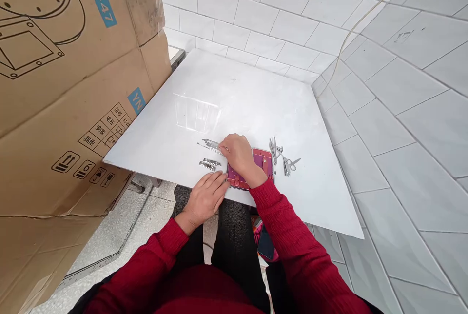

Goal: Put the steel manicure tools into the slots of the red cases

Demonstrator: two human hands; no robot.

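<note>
A red and purple manicure case (262, 159) lies open on the white tabletop, partly covered by my right hand (236, 152). That hand reaches across it to the left, fingers curled and pressed together at the ends of several slim metal tools (211, 144). What is between those fingertips is too small to make out. My left hand (206, 197) rests at the table's front edge, fingers stretched out, their tips by the case's lower left corner. Two nail clippers (210, 164) lie just beyond it. Right of the case are small scissors (291, 164), another nail clipper (286, 166) and metal nippers (273, 150).
A large cardboard box (109, 60) stands against the left side of the white table (256, 94). Tiled walls (413, 109) border the back and right. A thin cable (345, 43) hangs in the corner. Below the front edge are my legs (236, 236).
</note>
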